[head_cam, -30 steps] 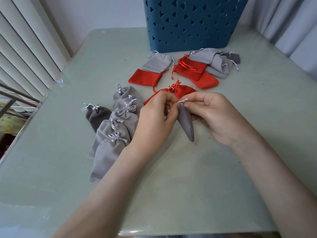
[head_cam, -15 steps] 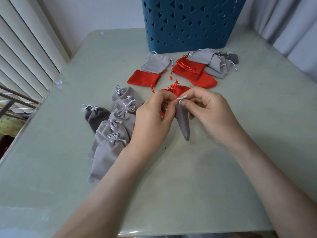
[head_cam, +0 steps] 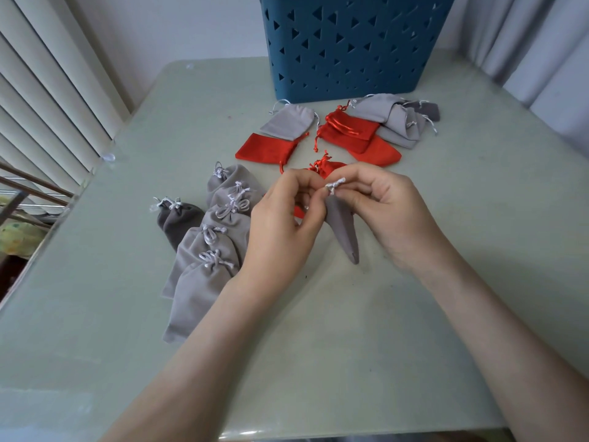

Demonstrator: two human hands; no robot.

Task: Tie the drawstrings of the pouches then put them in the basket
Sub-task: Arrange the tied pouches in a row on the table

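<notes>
Grey pouch (head_cam: 342, 231) drawstring (head_cam: 334, 186) between left hand (head_cam: 280, 231) and right hand (head_cam: 392, 215)

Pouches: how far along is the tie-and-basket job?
Done: a row of tied grey pouches lies at the left, not yet basketed. In hand: left hand and right hand pinch the drawstring of another grey pouch. Left: flat red and grey pouches near the basket look untied; the basket's inside is out of view.
</notes>
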